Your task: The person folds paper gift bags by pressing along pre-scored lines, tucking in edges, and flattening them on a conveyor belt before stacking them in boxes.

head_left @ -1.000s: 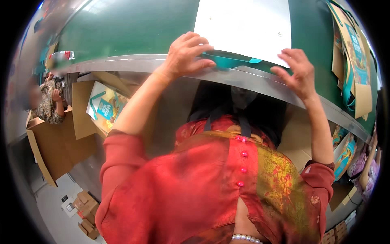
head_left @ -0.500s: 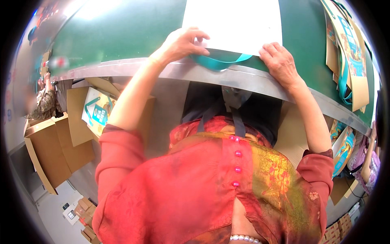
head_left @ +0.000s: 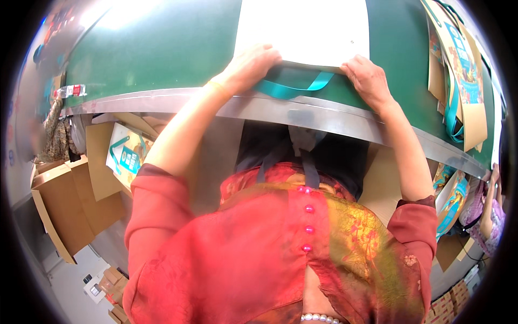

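A flat white paper bag [head_left: 302, 32] lies on the green table top, with a small hole near its right side. From its near edge a teal ribbon handle [head_left: 283, 92] loops toward me over the table's rim. At the bag's near left corner, my left hand [head_left: 249, 67] is closed on the edge, its fingertips curled over the paper. My right hand [head_left: 368, 78] pinches the near right corner between thumb and fingers. The paper partly hides the ribbon's ends.
Printed paper bags with teal handles [head_left: 464, 81] are stacked on the table at right. A metal strip [head_left: 324, 110] edges the table. Open cardboard boxes [head_left: 81, 200] stand below left, one holding a printed bag [head_left: 128, 154]. A bottle [head_left: 71, 90] lies far left. Other people work at both sides.
My left hand's fingers, spread apart before, have closed onto the bag's near left edge. My right hand stays at its corner. The ribbon loop has shifted slightly.
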Motion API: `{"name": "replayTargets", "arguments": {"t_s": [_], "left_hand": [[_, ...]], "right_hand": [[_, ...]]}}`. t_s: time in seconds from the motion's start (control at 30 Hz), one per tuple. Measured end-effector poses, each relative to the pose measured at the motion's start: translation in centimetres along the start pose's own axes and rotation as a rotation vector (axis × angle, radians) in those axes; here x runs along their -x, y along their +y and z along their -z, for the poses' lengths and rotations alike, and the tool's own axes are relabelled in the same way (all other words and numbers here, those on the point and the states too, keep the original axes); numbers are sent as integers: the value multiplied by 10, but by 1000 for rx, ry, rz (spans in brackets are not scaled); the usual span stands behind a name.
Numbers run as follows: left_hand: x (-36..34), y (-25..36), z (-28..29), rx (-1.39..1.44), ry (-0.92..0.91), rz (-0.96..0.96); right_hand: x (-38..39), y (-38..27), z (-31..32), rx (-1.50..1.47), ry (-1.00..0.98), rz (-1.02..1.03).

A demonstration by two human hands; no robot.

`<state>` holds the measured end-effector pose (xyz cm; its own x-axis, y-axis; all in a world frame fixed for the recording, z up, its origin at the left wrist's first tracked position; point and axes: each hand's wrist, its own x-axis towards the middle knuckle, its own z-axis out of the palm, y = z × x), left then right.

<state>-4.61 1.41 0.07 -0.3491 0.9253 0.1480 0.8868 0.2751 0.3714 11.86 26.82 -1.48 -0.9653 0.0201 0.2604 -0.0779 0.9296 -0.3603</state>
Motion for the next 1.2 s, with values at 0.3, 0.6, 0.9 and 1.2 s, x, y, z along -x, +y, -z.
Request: {"name": "replayTargets", "arguments": {"t_s": [0.3,0.6,0.9,1.2], "left_hand": [[-13,-1,-22,-118,128,141],[-15,-5,-22,-173,202,229],[-22,-26,-12,-423,194,176],[-14,-40,-43,-339,175,301]], "right_hand": [[-18,-9,17,-147,-195,-446],[-38,-32,17,247,-247,21],[-68,-19,-51,283,-125,199],[-68,-18,-49,207,-74,221]]}}
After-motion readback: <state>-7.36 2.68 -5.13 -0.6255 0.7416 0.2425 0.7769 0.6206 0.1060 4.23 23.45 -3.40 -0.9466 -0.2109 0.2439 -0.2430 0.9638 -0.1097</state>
